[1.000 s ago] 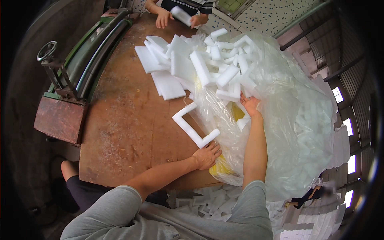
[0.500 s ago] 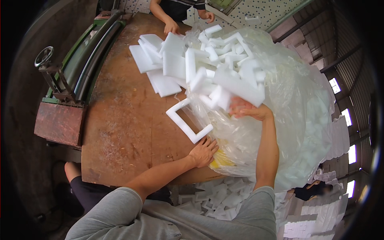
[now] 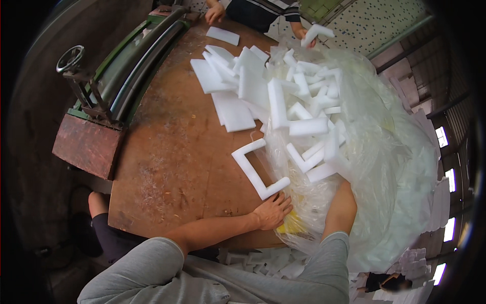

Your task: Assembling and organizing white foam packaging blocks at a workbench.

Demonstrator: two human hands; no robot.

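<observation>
My left hand (image 3: pixel 274 210) lies on the brown table's near right part, at the mouth of a large clear plastic bag (image 3: pixel 377 167). Its fingers are apart and rest against the plastic, close below a white foam piece shaped like a three-sided frame (image 3: pixel 250 167). A yellow patch (image 3: pixel 291 223) shows through the plastic beside it. My right forearm (image 3: pixel 342 207) reaches into the bag's mouth; the hand itself is hidden behind white foam, so its fingers do not show. Several L-shaped foam pieces (image 3: pixel 308 126) are heaped at the bag's mouth.
Flat white foam sheets (image 3: pixel 233 114) lie stacked on the wooden table (image 3: pixel 167 177). A green roller machine with a handwheel (image 3: pixel 70 59) stands at the left. Across the table, a co-worker's hand (image 3: pixel 307 38) holds an L-shaped foam piece (image 3: pixel 319 33). More foam (image 3: pixel 258 261) lies below the near edge.
My right hand has gone behind the foam, and the heap has shifted. The co-worker's one hand has picked up an L-shaped piece; a foam sheet now lies apart near the other. My view has shifted.
</observation>
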